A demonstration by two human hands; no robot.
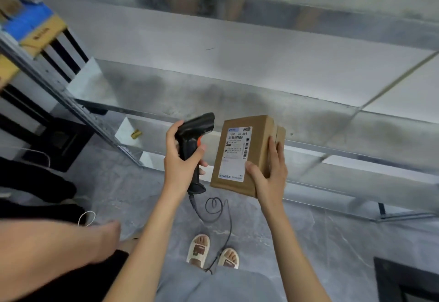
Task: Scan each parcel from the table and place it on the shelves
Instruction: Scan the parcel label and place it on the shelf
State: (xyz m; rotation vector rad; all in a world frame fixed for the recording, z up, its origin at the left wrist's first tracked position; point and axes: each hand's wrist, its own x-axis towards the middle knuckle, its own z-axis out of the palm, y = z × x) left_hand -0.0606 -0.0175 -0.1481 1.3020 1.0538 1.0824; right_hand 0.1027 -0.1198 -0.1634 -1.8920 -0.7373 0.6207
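Grey trousers (213,285) and pale slippers (199,249) are seen at the bottom of the view, above a mottled grey floor (320,242), and a blurred forearm of another person (59,244) crosses the lower left. Higher up, a black handheld scanner (193,140) with an orange trigger is gripped round its handle by the left hand (178,159), the fingers curled about it, and its coiled cable (215,206) hangs down toward the floor. Just beside the scanner, a small brown cardboard parcel (247,154) is held upright in mid-air by the right hand (270,171), the thumb pressed on the labelled face and the fingers wrapped round the far side. A white shipping label (236,152) with printed barcodes is turned toward the camera. The scanning step is judged to be in hand: the scanner head is angled toward the label but is apart from it. Once a reading is taken, the parcel would need to be carried forward and set flat on the dull, smudged metal shelf (237,92) just behind it. Other cartons (40,33) are stacked on a rack at the upper left.
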